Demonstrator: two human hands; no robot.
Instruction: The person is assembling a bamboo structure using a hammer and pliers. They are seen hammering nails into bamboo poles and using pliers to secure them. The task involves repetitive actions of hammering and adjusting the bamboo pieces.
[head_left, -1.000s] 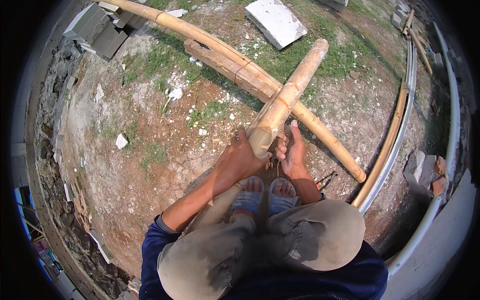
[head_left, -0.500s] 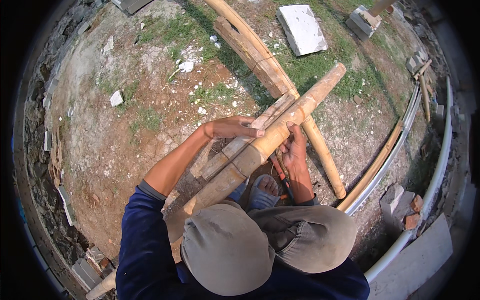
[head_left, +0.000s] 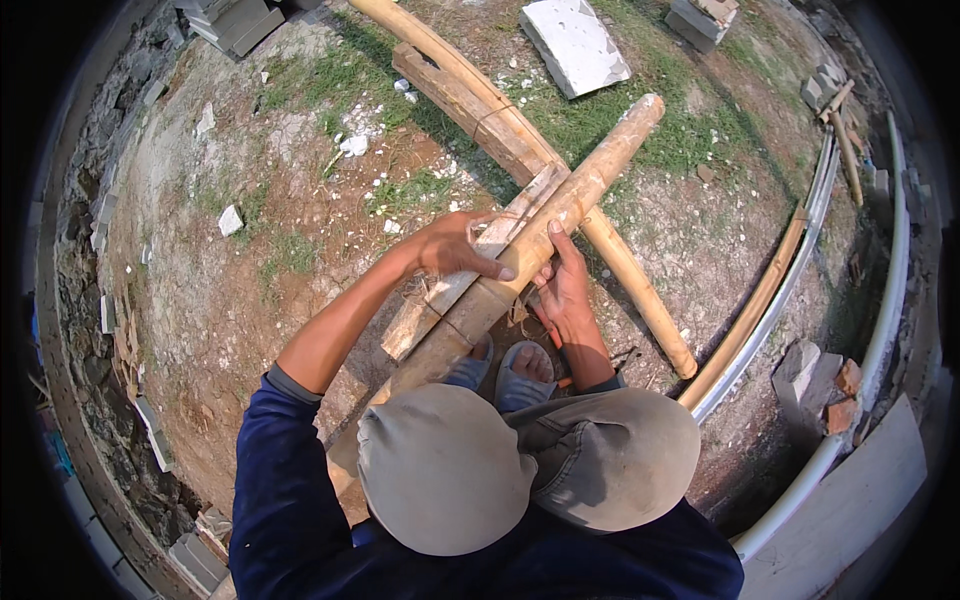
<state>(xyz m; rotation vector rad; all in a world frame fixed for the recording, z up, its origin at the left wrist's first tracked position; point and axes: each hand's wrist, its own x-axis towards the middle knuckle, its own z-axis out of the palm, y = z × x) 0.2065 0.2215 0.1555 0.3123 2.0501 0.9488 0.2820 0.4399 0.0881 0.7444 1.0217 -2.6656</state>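
A thick bamboo pole (head_left: pixel 590 180) slants across my lap, with a short wooden board (head_left: pixel 430 318) lying along its left side. Thin wire binds the two near their lower part. My left hand (head_left: pixel 450 247) is closed over the board, its thumb reaching onto the pole. On the pole's right side, my right hand (head_left: pixel 568 290) has its thumb pressed against the bamboo and its fingers curled partly out of sight beneath. Below that hand shows part of a red-handled tool (head_left: pixel 547 328); its head is hidden. Beyond, a thinner bamboo pole (head_left: pixel 640 290) crosses under.
A second wooden piece (head_left: pixel 470 115) is tied alongside the thinner pole. Pale blocks (head_left: pixel 575 45) lie on the grass ahead. At the right are a long bamboo length (head_left: pixel 745 310), a white pipe (head_left: pixel 885 300) and broken blocks (head_left: pixel 810 380). My sandalled feet (head_left: pixel 525 375) are below the pole.
The view has shifted slightly, so the poles appear farther left and higher. My left hand's fingers are more arched over the board. Less of the red-handled tool shows.
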